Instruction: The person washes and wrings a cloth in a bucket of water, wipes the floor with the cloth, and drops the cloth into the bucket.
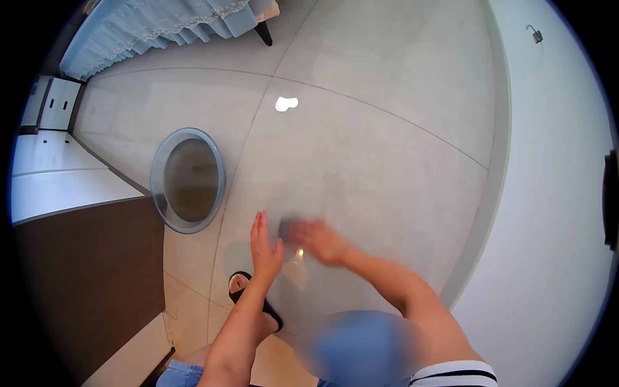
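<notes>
We see a person's two bare hands low over a pale tiled floor (387,161), nearer to its bottom edge than to its top edge. The left hand (265,253) is open, with its fingers straight and close together and its thumb apart; we see nothing in its hold. The right hand (320,241) is blurred and stretches toward the left one, its fingers at a small dark grey thing (285,230). This thing lies between the two hands, in the lower middle part of the floor; because of the blur, we cannot tell if the fingers grip it or only press on it, nor how far they are open. Just under the right hand, a small bright reflection (300,253) shines on the tile. Below the left hand we find a foot in a black sandal (275,318). Near the left edge of the floor stands a bluish basin (158,174) with brownish water (191,190) in it, beside a dark brown panel (97,277) and white cabinets (61,158). At the upper left corner of the floor hangs a light blue frilled cloth (155,35). Along the right edge rises a white wall (554,193), bearing a small metal fitting (537,37).
</notes>
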Action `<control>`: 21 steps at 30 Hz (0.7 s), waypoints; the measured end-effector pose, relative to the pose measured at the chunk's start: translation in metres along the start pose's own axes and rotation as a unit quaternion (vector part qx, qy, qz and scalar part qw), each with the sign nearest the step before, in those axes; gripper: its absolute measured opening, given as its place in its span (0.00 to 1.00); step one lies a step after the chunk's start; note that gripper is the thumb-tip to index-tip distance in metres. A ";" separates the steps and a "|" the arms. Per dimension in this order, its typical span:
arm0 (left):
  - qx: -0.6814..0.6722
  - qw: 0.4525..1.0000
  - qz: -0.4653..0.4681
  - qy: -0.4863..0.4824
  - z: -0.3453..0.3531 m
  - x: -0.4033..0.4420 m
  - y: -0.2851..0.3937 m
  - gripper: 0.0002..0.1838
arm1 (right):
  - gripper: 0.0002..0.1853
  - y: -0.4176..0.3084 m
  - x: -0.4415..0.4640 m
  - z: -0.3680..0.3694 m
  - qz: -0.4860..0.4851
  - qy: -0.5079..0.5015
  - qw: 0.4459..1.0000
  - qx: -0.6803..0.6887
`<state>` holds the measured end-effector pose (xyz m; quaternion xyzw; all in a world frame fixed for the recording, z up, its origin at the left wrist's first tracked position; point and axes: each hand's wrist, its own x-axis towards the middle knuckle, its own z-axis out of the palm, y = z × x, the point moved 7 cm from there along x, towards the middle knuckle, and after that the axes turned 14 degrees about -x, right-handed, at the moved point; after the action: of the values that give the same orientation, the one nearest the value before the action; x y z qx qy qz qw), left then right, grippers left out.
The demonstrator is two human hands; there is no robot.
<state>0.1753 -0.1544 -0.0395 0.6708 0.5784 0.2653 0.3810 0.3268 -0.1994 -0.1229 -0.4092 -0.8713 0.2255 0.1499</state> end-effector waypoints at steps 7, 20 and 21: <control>0.017 0.995 0.007 -0.096 0.052 0.005 0.009 0.46 | 0.30 0.106 -0.030 -0.092 0.112 -0.002 0.980 -0.167; 0.281 0.925 0.011 -0.256 0.192 0.057 0.059 0.79 | 0.36 0.160 -0.081 -0.115 0.315 0.060 0.918 -0.235; 0.286 0.923 0.010 -0.258 0.190 0.057 0.060 0.79 | 0.35 0.185 -0.087 -0.131 0.342 0.070 0.904 -0.248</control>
<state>0.3723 -0.1403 -0.1032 0.8024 0.5044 -0.0895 0.3063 0.5589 -0.1272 -0.1133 -0.7208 -0.6929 0.0099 0.0180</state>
